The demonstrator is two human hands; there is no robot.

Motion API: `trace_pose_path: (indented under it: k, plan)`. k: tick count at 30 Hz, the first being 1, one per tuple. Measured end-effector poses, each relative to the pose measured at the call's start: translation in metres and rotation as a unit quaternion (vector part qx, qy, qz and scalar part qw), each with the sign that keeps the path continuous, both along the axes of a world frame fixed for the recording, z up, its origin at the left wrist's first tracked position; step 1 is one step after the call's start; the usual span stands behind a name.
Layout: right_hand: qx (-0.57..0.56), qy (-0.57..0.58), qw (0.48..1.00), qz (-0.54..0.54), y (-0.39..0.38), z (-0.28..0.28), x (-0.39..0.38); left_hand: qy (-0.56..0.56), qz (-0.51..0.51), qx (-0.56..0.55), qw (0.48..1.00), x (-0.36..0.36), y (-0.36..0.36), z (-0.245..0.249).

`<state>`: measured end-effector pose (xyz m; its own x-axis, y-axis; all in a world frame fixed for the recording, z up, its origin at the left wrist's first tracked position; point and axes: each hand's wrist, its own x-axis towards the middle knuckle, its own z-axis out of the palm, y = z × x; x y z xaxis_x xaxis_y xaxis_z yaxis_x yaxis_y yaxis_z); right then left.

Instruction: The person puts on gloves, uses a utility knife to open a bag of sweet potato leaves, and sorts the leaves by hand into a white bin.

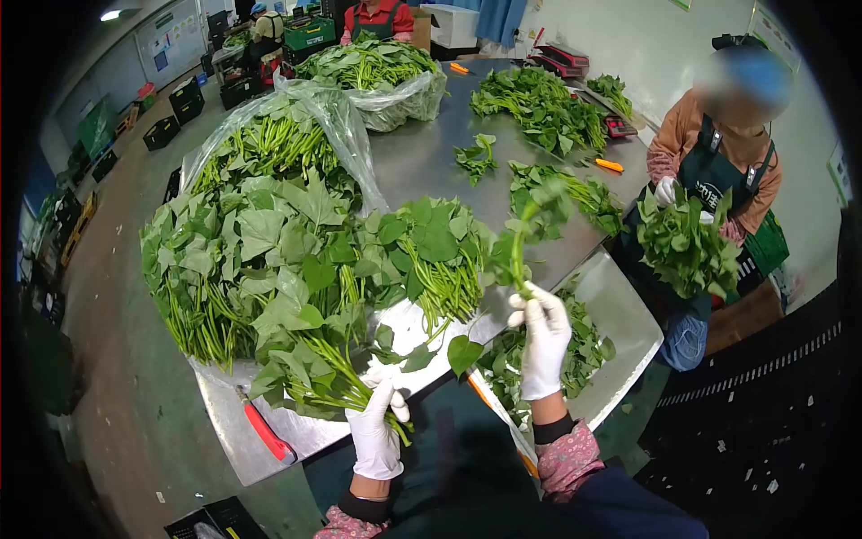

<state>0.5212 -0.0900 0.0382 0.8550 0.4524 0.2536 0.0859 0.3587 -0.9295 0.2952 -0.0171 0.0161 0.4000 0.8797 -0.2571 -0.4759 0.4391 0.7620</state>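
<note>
At the table's near edge, my left hand (377,429) in a white glove is closed around a bunch of leafy green stems (325,366), leaves pointing up and left. My right hand (544,343), also gloved, is raised and pinches a small leafy sprig (518,254), blurred at its top. A large heap of leafy greens (269,238) lies in front of my left hand. Below my right hand sits a white bin (621,310) with loose leaves in it. One single leaf (463,355) shows just left of my right wrist.
A red-handled knife (267,433) lies at the left table corner. Clear plastic (337,135) drapes the heap. More greens (543,108), an orange-handled tool (609,165) and red scales (563,59) lie farther off. A co-worker (741,153) at right holds a leafy bunch; another person (382,20) stands behind the table.
</note>
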Motion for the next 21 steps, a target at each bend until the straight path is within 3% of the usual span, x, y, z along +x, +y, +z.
trace_pose_path:
  k: [8,13,17,18,21]
  plan:
    - [-0.034,-0.003,0.998,0.053,0.002,-0.009,-0.034,-0.012,0.019,0.001,1.000,0.001,-0.001,-0.006]
    - [-0.041,-0.036,0.998,0.015,-0.003,-0.011,-0.030,-0.010,0.025,-0.004,1.000,0.002,-0.002,-0.010]
    - [-0.010,-0.023,0.994,-0.103,-0.017,-0.008,0.004,-0.019,0.034,-0.009,0.999,-0.001,0.001,-0.004]
    - [0.059,0.007,0.988,-0.143,-0.023,-0.008,0.020,-0.031,0.040,-0.019,0.999,-0.002,0.001,-0.004]
    - [0.111,0.091,0.969,-0.202,-0.067,-0.029,0.077,-0.011,0.040,-0.014,0.999,-0.004,0.002,-0.003]
